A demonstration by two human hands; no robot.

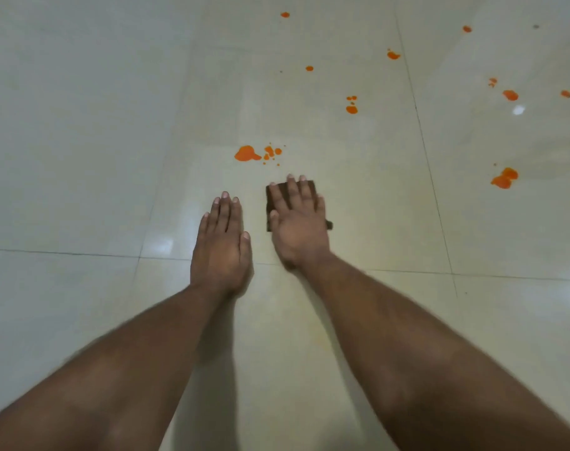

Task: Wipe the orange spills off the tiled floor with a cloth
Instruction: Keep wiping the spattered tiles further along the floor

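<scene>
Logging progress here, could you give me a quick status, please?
Right hand flat on brown cloth; left hand bare on tile. Nearest orange spill just ahead, unwiped. Path clear.

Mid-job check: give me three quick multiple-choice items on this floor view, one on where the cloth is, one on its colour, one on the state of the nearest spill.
1. Where is the cloth?
A. Under the right hand
B. Under the left hand
C. Lying free beside the spills

2. What colour is the cloth?
A. White
B. Dark brown
C. Blue

3. What is the state of the nearest big spill?
A. Half smeared
B. Covered by the cloth
C. Unwiped, ahead of the cloth

Answers:
1 A: the right hand lies flat on the cloth; the left hand rests on the bare tiled floor.
2 B: its exposed edges look dark brown.
3 C: the orange spill sits whole beyond the fingertips.
</scene>
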